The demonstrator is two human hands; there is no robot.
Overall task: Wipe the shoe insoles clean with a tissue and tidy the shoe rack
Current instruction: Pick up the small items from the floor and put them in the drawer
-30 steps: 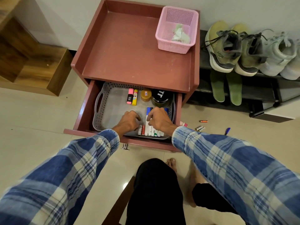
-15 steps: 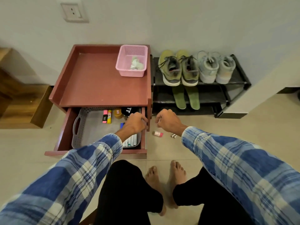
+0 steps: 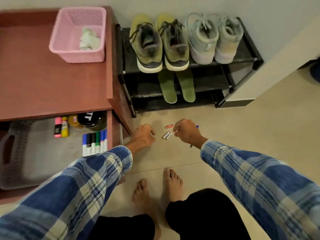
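The two flat green foam insoles [image 3: 167,89] lie side by side on a lower shelf of the black metal shoe rack [image 3: 242,60], just under the olive-green lace-up shoes [image 3: 147,47]. Pale grey high shoes [image 3: 213,40] stand beside those. The crumpled white tissue [image 3: 89,38] sits in the pink plastic basket [image 3: 76,54] on the red-brown tabletop [image 3: 52,80].

Both hands are low over the pale floor tiles [image 3: 242,135], in front of the rack and well apart from the insoles. Between them lie two small white batteries [image 3: 167,135] and one orange battery [image 3: 169,126]. The left hand [image 3: 142,135] has its fingers curled under, and I cannot tell if it holds anything. The right hand [image 3: 187,132] has bent fingers with a small gap at the thumb. It holds nothing and hides part of a blue pen [image 3: 197,126].

The open drawer [image 3: 109,129] holds a grey plastic tray [image 3: 34,153] with coloured markers [image 3: 95,142].
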